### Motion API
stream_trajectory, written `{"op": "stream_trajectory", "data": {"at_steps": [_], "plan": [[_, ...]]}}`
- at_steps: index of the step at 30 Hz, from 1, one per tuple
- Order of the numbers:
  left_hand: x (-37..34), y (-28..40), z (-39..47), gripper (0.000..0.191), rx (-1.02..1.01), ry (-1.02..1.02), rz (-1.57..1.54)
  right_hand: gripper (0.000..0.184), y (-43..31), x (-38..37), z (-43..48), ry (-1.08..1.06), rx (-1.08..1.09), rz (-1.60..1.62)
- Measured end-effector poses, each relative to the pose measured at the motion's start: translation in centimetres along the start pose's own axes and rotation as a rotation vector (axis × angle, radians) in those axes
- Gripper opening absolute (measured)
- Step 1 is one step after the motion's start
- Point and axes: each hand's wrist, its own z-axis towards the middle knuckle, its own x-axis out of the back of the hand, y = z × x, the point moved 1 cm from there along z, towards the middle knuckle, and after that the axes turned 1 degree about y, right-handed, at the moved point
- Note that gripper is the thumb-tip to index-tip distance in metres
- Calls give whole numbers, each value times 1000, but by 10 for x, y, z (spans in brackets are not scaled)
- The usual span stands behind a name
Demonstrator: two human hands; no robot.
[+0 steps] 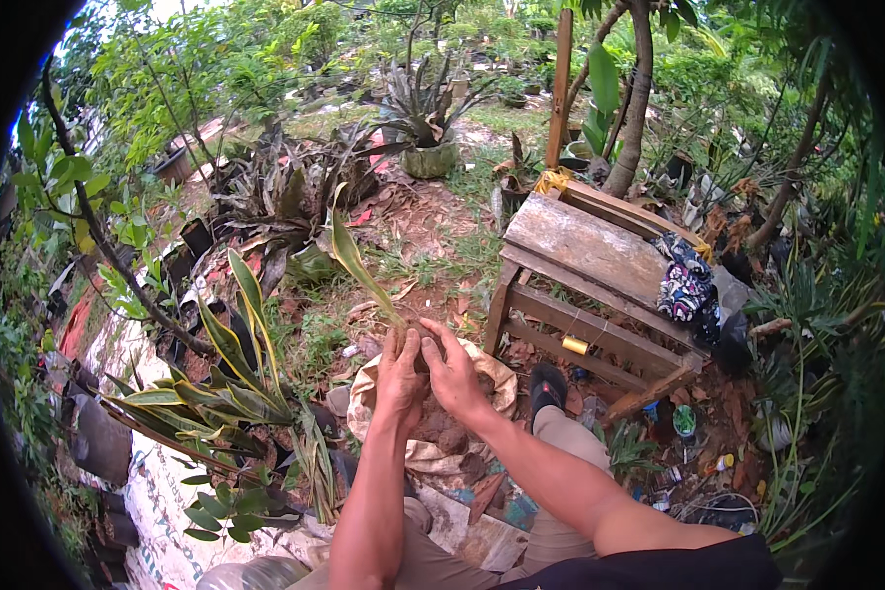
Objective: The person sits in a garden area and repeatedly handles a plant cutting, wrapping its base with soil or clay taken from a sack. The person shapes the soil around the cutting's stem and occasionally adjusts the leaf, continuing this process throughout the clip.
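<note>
Between my two hands is a single snake plant leaf (352, 258), yellow-edged and leaning up to the left, with a brown clump of soil (416, 330) at its base. My left hand (400, 380) cups the clump from the left, fingers pointing away from me. From the other side my right hand (453, 372) presses against it, its fingers partly hiding the soil. Directly below both hands, a pale woven sack (507, 394) with a rolled-down rim holds loose brown soil (439, 424). My forearms cover part of the sack.
A weathered wooden bench (582, 247) stands at the right, with a patterned cloth (684, 280) on it and a yellow thread spool (575, 345) hanging from it. Variegated snake plants (228, 398) crowd the left. A potted bromeliad-like plant (429, 158) stands farther off. My shoe (548, 387) rests beside the sack.
</note>
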Motion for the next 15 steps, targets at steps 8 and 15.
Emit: {"op": "stream_trajectory", "data": {"at_steps": [8,15], "plan": [[7,-3,3,19,32,-6,-159,32,-1,5,1,84,-45,-32],[13,-7,17,22,-132,91,-62,33,-6,-3,-4,107,412,-373]]}}
